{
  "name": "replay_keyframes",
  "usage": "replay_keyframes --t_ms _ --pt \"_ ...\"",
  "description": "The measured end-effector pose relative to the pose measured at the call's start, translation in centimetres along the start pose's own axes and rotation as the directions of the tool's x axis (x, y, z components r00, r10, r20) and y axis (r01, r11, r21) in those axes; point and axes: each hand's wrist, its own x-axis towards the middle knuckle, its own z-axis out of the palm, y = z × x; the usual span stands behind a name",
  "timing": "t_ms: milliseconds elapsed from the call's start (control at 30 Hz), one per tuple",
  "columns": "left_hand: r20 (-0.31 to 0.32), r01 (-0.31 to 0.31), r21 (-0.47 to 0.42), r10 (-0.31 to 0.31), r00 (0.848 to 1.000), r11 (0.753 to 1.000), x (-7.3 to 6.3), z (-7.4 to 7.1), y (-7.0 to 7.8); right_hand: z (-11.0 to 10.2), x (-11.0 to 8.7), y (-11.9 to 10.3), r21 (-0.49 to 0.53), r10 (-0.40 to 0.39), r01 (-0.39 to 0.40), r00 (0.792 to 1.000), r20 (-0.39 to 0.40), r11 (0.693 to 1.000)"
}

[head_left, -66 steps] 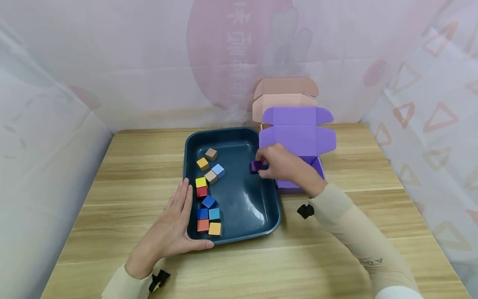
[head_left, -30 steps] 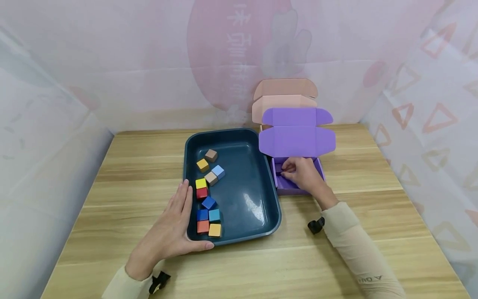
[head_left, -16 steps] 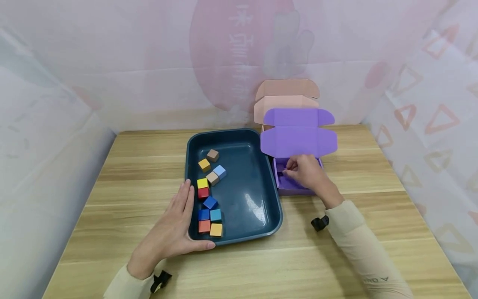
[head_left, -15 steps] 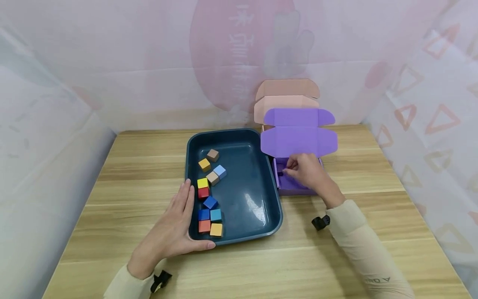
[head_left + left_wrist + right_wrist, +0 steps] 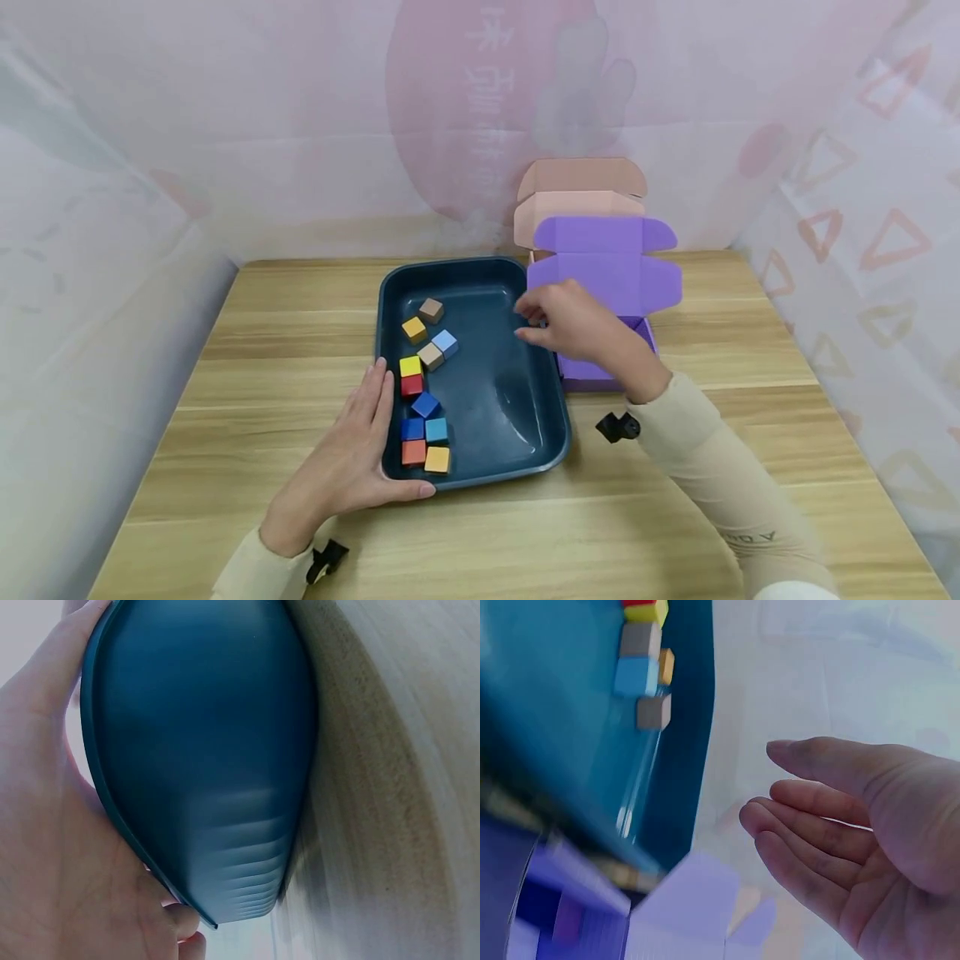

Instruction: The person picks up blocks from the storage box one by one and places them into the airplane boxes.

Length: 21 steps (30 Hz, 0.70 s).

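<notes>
My left hand (image 5: 348,454) rests along the near left corner of a dark teal tray (image 5: 495,392), thumb on the front rim and straight fingers on the left side. Several coloured cubes lie in the tray's left half, among them a yellow cube (image 5: 410,366), a light blue cube (image 5: 445,342) and a brown cube (image 5: 431,311). Over the tray's right rim hovers my right hand (image 5: 573,325), fingers loosely bent and nothing between them, as the right wrist view shows. Partly behind that hand stands a purple box (image 5: 592,382) with its lid up; a dark purple cube (image 5: 568,919) sits inside.
Behind the purple box stands a peach box (image 5: 581,204), its lid raised too. The wooden table (image 5: 480,542) runs up to a printed cloth backdrop (image 5: 315,167), with more cloth at both sides.
The right hand carried a dark purple cube from the tray into the purple box, let go of it there, and came back left over the tray's rim. The left hand stayed put.
</notes>
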Motion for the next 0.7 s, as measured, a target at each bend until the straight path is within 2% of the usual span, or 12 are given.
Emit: replay_keyframes --t_ms 267,500,700 --pt "-0.002 -0.001 0.004 0.001 1.000 1.000 0.0 0.1 0.0 1.9 4.4 -1.5 0.071 -0.013 0.007 0.996 0.090 0.997" --pt "-0.008 -0.007 0.014 0.007 1.000 1.000 0.1 0.4 -0.1 5.1 8.1 -0.7 0.116 -0.015 -0.002 0.989 0.149 0.993" --pt "-0.016 -0.008 0.019 0.008 1.000 1.000 0.2 0.4 -0.1 8.0 10.1 0.1 0.113 0.013 -0.041 0.971 0.237 0.993"
